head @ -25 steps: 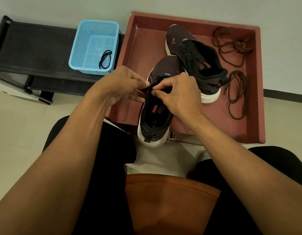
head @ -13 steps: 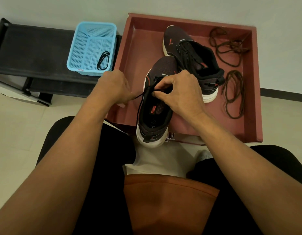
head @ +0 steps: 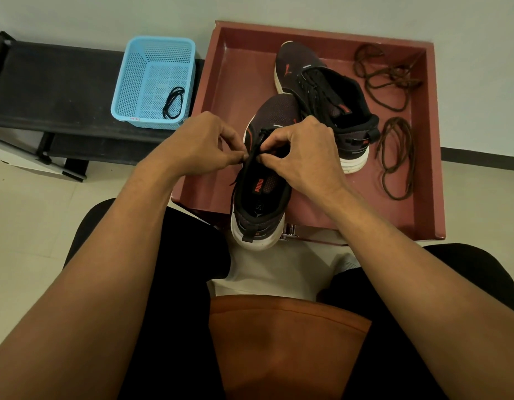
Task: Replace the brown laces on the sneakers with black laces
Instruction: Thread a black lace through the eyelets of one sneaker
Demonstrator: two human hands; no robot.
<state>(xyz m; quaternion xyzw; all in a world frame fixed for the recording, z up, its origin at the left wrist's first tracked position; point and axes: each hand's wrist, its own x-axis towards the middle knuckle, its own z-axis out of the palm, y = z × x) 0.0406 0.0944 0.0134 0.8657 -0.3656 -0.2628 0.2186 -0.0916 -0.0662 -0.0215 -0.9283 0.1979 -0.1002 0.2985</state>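
Pinching one black lace (head: 251, 157) over near sneaker (head: 276, 114): left hand (head: 198, 142), right hand (head: 305, 151); far sneaker (head: 296, 62), two brown laces (head: 406, 80) beside.

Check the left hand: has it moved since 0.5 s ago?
Yes. Judged against the red tray, the left hand has shifted right, back to the near sneaker, where its fingers pinch the black lace opposite the right hand.

Basket (head: 140, 82) left of tray (head: 221, 116)

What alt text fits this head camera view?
Left hand and right hand pinch a black lace on the near sneaker. A second sneaker and brown laces lie in the red tray. A blue basket holds a spare lace.
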